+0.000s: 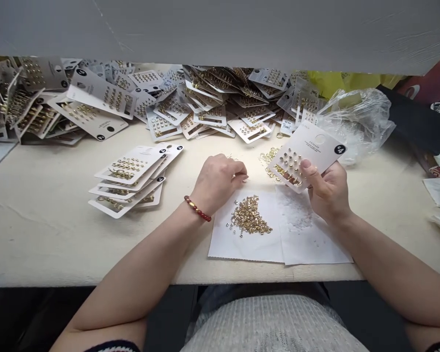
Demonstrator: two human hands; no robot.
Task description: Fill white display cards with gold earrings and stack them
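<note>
My right hand [330, 190] grips a white earring card [315, 146] by its lower right edge, thumb on the front. Rows of small studs and several gold hoops show on that card. My left hand [220, 178] is just above the white paper, thumb and fingertips pinched together; whatever they hold is too small or hidden to name. Below it lies a heap of tiny gold pieces [250, 216] on the white paper [242, 250]. Beside these, tiny clear pieces [295, 215] are scattered on a second sheet. Loose gold hoops [269, 159] lie behind the sheets, near the held card.
A stack of earring cards [128, 181] stands left of my left arm. Many more cards [209, 105] are piled along the back. At the back right are a crumpled clear plastic bag [363, 122] and a yellow bag [330, 82]. A grey panel [220, 34] overhangs the table.
</note>
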